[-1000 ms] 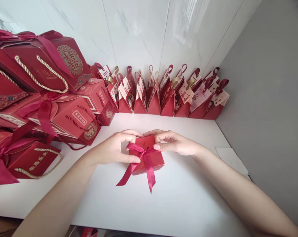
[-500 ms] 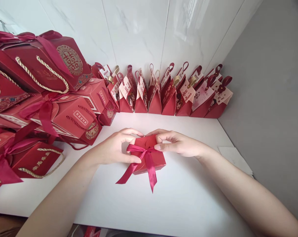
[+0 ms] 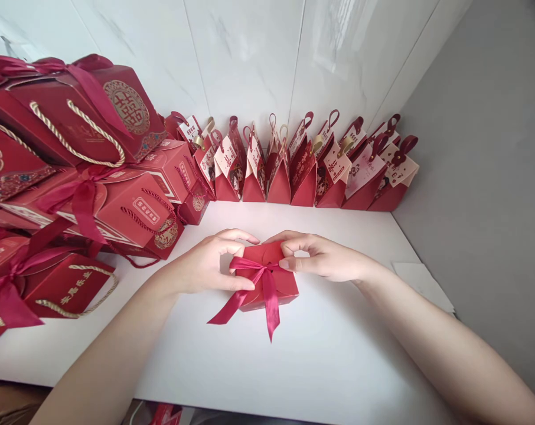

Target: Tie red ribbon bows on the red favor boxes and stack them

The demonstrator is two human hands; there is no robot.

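Observation:
A small red box [image 3: 283, 288] rests on the white table, with a crimson ribbon [image 3: 271, 301] tied in a bow over its top. Two ribbon tails hang toward the front, past the box's near edge. On the box's left side, my left hand [image 3: 212, 262] is closed on the ribbon's left loop, its thumb low and its fingers reaching behind the box. From the right, my right hand [image 3: 314, 255] pinches the ribbon's right loop near the knot between thumb and index finger. The other right fingers lie at the box's back edge.
Larger red gift boxes [image 3: 130, 206] with ribbons and rope handles are stacked on the left. A row of small red and white peaked boxes [image 3: 279, 184] stands along the tiled back wall. White papers [image 3: 420, 286] lie at the right table edge [image 3: 404, 236], beside a grey wall.
Both hands keep their hold on the bow with hardly any shift. The ribbon tails sit slightly higher at their ends.

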